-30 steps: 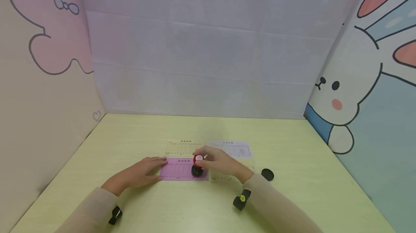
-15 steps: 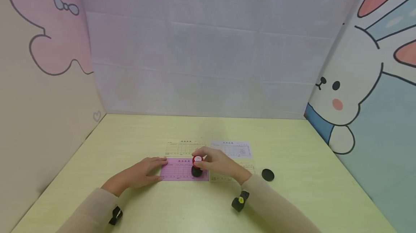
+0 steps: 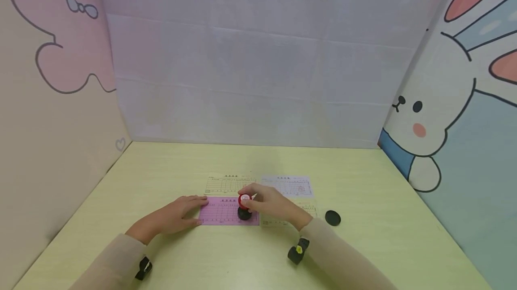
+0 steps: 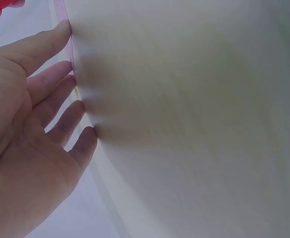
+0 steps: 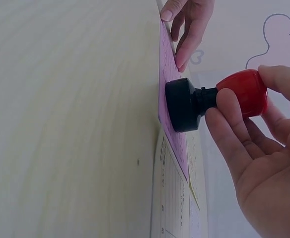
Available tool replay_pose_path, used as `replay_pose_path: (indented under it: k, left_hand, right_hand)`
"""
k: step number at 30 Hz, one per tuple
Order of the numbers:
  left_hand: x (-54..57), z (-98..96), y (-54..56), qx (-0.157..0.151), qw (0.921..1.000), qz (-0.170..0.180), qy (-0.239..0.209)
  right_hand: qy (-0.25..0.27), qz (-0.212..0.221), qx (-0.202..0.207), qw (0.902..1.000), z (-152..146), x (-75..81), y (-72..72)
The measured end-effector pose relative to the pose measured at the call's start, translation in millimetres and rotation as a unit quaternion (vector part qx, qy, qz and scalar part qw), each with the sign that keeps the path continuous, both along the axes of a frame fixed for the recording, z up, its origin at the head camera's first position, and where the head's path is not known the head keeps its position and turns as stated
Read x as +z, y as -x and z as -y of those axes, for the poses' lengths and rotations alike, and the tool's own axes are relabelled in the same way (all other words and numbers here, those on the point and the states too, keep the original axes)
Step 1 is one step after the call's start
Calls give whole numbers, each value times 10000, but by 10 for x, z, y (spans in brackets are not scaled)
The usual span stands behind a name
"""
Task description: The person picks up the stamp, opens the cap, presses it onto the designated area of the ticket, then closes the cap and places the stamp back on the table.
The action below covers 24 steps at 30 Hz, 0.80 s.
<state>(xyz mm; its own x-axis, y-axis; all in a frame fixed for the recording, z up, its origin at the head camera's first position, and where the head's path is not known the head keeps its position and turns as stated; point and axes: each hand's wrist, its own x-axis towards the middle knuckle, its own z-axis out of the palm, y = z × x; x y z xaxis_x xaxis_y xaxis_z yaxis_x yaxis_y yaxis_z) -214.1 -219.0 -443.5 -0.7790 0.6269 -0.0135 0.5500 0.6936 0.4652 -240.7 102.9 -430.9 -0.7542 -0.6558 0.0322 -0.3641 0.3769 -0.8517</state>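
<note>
My right hand (image 3: 271, 201) grips the red-handled stamp (image 5: 207, 97), its black base (image 5: 181, 105) apparently touching the pink slip (image 3: 220, 212); my left hand (image 3: 177, 214), unclenched, touches the slip's left edge.

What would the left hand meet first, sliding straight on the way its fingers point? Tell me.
The left hand touches the pink slip; straight on across it, first comes most likely the stamp in the right hand's grip, though depth makes the exact line uncertain.

Red-handled black stamp (image 5: 194, 103) upright on right part of pink printed form (image 3: 220, 213); form flat.
</note>
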Motion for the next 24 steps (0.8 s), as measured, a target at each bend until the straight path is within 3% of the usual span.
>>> replay_pose_path:
  k: [10, 24]
  left_hand:
    - [-8, 3, -20, -63, 9999, -102, -65]
    - [-14, 0, -23, 63, 10000, -8, -45]
  right_hand:
    - [215, 261, 14, 9994, 1, -39, -17]
    - [54, 154, 49, 9999, 6, -53, -16]
